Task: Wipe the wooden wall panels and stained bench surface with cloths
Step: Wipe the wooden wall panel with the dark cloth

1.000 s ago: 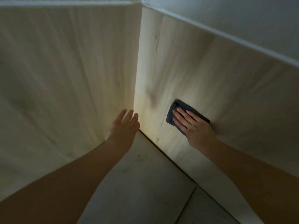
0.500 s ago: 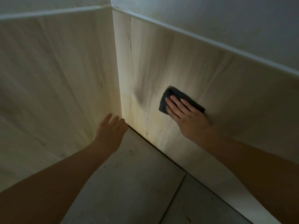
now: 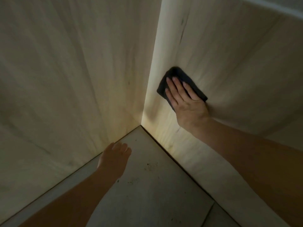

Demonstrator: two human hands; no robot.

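Two pale wooden wall panels meet in a lit corner. On the right panel (image 3: 229,54), my right hand (image 3: 186,104) presses a dark folded cloth (image 3: 176,76) flat with straight fingers, close to the corner seam. My left hand (image 3: 114,157) stretches out with relaxed fingers and holds nothing; it hovers or rests near the foot of the left panel (image 3: 73,71), over the grey bench surface (image 3: 155,194). The bench carries dark specks near the corner.
A seam (image 3: 209,213) runs across the bench at the lower right. A white ledge (image 3: 278,7) tops the right panel in the upper right corner. The scene is dim apart from the glow along the corner.
The view has swung left and down, so the corner now sits right of centre. My right hand has slid the cloth closer to the corner seam. My left hand has dropped lower toward the bench.
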